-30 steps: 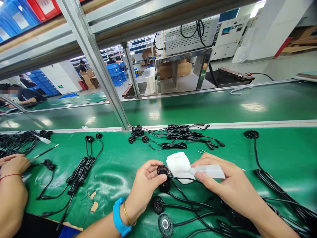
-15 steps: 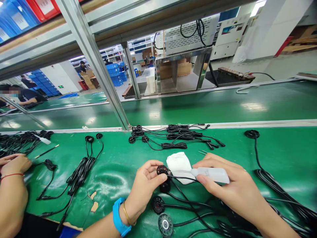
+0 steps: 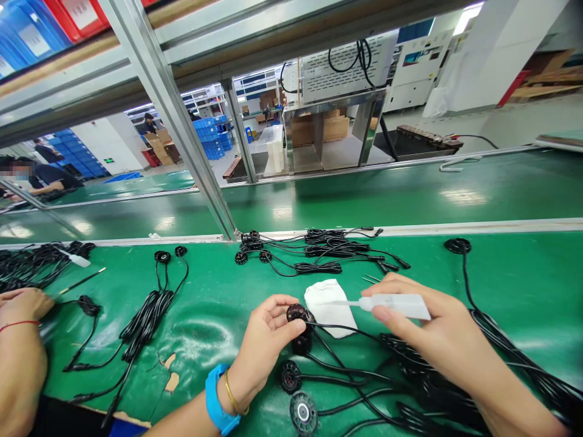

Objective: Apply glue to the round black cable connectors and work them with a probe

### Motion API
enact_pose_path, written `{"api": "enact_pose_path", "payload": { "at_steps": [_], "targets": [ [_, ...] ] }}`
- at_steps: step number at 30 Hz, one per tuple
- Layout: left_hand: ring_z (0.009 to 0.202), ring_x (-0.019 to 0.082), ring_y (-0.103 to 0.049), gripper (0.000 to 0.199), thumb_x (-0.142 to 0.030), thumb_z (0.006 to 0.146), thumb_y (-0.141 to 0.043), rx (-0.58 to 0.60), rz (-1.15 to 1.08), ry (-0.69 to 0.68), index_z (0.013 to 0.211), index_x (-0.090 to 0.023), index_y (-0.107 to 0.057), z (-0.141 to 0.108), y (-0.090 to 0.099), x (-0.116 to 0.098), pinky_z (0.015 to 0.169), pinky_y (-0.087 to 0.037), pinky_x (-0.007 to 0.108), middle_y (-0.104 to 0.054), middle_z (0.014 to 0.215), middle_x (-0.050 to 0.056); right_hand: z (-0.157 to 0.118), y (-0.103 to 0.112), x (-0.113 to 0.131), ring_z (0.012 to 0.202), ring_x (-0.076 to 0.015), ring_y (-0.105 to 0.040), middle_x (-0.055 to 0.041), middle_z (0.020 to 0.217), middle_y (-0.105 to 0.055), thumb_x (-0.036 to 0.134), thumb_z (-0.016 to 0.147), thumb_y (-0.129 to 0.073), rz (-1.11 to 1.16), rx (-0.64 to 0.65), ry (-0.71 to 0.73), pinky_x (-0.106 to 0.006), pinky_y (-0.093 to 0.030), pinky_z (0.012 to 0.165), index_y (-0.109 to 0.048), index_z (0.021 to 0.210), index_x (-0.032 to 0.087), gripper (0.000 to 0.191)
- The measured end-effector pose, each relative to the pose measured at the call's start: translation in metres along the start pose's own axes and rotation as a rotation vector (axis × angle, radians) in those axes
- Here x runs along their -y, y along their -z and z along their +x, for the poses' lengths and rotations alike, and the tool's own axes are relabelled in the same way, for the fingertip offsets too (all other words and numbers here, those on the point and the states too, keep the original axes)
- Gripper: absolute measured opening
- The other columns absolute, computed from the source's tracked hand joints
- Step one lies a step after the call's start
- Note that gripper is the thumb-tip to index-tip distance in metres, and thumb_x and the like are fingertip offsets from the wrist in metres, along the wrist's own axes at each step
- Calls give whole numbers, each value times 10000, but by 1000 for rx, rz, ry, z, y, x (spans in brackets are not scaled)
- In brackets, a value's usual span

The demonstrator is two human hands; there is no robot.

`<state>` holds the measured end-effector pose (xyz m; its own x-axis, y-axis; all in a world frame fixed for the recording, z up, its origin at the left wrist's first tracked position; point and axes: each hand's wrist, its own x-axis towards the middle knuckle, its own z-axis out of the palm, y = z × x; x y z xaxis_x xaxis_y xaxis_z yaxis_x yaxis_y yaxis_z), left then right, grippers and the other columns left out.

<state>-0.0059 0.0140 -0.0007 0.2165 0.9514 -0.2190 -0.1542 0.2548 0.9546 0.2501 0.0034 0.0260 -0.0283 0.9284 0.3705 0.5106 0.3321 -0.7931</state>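
Gripped cable disc in left hand, dropper bottle in right hand, over torn green mat; faced workshop floor beyond.

Glossy green sheeting, black plastic, matt white wipe
The sheeting looks smooth and rippled, 2 torn patches baring matt, tan, board-like material; the cable heads look like hard, ribbed plastic, their cables smooth and rubbery. The bottle is smooth, translucent plastic; the wipe is creased, cloth or paper unclear; the bangle, shiny gold-coloured metal; the frame post, satin bare metal.
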Motion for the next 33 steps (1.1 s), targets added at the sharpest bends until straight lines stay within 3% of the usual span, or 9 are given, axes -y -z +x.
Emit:
{"api": "enact_pose_path", "payload": {
  "at_steps": [5, 10, 13, 15, 18, 22, 27, 33],
  "targets": [
    [875, 141, -657, 341, -218, 730, -825, 17, -4, -8, 1019, -179, -648, -2, 1, 0, 800, -494, 233, -710, 954, 31, 9, 7, -27, 735, -190, -678, -33, 958, -745, 536, 842, -659, -74, 143, -218, -258, -532, 604, -732, 1012, 237, 352],
    [905, 155, -668, 330, -214, 743, -810, 24, 19, -20, 1021, -172, -636, -1, 0, -2, 819, -500, 244, -725, 990, 51, 7, -12, -56, 789, -232, -699, -19, 909, -742, 311, 833, -645, -506, 202, -80, -313, -533, 630, -744, 987, 286, 184],
    [997, 193, -678, 311, -207, 762, -790, 48, 23, -40, 1019, -165, -622, -2, 0, -4, 899, -501, 295, -740, 1097, 103, 5, -18, -62, 824, -277, -692, -47, 883, -720, 257, 786, -663, -657, 193, -14, -374, -540, 665, -748, 998, 262, 229],
    [1017, 208, -683, 307, -207, 764, -786, 56, 19, -50, 1015, -164, -614, -3, -1, -5, 914, -502, 313, -747, 1123, 124, 4, -20, -53, 895, -291, -680, -79, 958, -712, 310, 831, -647, -637, 95, 48, -415, -542, 740, -718, 1067, 220, 263],
    [990, 212, -698, 309, -206, 761, -790, 57, 32, -70, 1010, -170, -611, -6, -2, -4, 877, -514, 306, -760, 1103, 126, -1, -26, -22, 939, -247, -664, -91, 1015, -701, 326, 932, -579, -455, -112, 275, -386, -529, 807, -653, 1067, 197, 200],
    [1000, 224, -698, 308, -197, 763, -788, 52, 45, -92, 1016, -180, -613, -9, -3, -3, 865, -523, 306, -758, 1105, 116, -14, -47, 12, 840, -189, -665, -56, 930, -707, 242, 930, -615, -238, -42, 559, -316, -519, 760, -632, 1044, 209, 120],
    [1018, 236, -689, 307, -200, 763, -791, 70, 27, -80, 1017, -187, -620, -10, -4, -2, 858, -531, 309, -754, 1093, 111, -25, -69, 12, 717, -147, -643, -29, 837, -681, 121, 923, -588, -185, -1, 535, -273, -495, 674, -652, 964, 194, 106],
    [933, 221, -698, 324, -248, 772, -789, 114, -45, -55, 1043, -171, -629, -11, -4, 0, 817, -552, 308, -741, 1089, 128, -26, -73, 11, 725, -149, -634, -31, 831, -662, 98, 913, -597, -150, -21, 506, -271, -492, 678, -635, 959, 195, 114]
  ]
}}
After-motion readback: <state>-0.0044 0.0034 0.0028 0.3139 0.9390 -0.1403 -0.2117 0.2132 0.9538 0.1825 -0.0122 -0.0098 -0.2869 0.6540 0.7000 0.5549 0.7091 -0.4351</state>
